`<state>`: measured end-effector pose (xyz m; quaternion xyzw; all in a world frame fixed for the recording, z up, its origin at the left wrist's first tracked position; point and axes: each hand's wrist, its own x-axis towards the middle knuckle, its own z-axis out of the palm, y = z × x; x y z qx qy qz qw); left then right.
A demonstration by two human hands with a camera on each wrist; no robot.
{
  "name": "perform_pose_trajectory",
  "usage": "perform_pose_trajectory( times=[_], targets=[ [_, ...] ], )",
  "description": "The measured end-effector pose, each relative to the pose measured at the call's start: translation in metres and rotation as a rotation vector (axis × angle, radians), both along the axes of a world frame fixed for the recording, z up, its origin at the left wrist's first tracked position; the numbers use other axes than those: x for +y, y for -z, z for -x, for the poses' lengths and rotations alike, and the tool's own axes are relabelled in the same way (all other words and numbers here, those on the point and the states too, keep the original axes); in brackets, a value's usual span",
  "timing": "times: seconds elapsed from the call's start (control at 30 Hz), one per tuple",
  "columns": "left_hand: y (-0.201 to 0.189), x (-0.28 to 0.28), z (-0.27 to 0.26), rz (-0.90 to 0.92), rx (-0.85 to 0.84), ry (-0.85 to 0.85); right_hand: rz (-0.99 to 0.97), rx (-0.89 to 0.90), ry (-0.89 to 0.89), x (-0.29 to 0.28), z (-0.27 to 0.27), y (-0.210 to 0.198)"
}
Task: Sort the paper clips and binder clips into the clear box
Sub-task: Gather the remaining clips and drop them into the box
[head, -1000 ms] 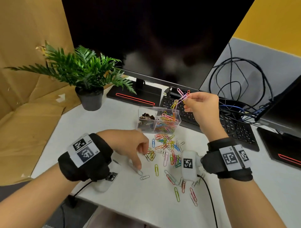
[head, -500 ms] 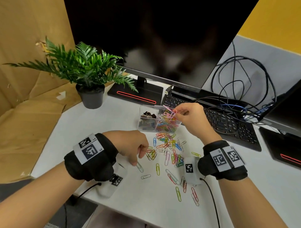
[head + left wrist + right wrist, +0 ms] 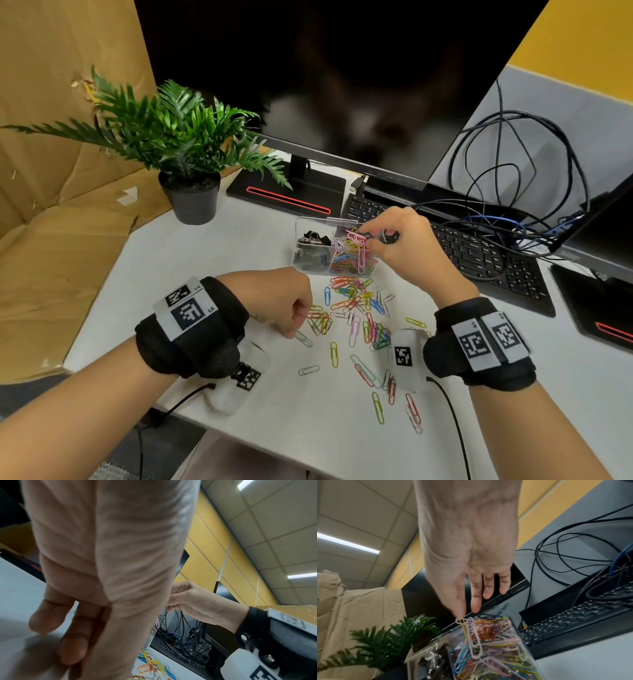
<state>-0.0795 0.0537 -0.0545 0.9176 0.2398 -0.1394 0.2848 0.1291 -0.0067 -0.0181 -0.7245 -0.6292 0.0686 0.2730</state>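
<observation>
Dozens of coloured wire paper clips (image 3: pixel 356 308) between loose-curled left hand (image 3: pixel 274 298) and clear plastic box (image 3: pixel 298 228); right hand (image 3: pixel 407 250) overhanging, grip unclear.

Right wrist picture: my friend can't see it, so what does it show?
The right hand reaches down, thumb tip at the top of pink paper clips that stick up from a heap of coloured ones in the clear box. Dark binder clips lie in the next compartment; a green plant and a black keyboard are behind.

Right hand (image 3: pixel 467 547) just above paper clips (image 3: pixel 488 646) (heaped in clear box (image 3: pixel 524 649)).
</observation>
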Motion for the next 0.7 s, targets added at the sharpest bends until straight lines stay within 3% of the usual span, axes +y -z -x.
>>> perform_pose_trajectory(
  times=[0.1,0.2,0.4,0.6,0.7],
  targets=[
    [0.001,0.001,0.0,0.006,-0.003,-0.008,0.117,-0.058,-0.052,0.004,0.004,0.004],
    [0.001,0.0,0.0,0.012,-0.003,-0.014,0.11,-0.072,-0.015,0.008,0.005,0.013],
    [0.002,0.002,-0.001,0.034,-0.013,-0.026,0.028,0.243,0.008,0.008,-0.001,0.008],
    [0.003,0.002,-0.001,0.032,-0.012,-0.021,-0.149,0.39,0.084,0.013,-0.002,0.004],
    [0.004,0.003,-0.001,0.031,-0.016,-0.022,-0.127,0.422,0.119,0.015,-0.001,0.008]
  ],
)
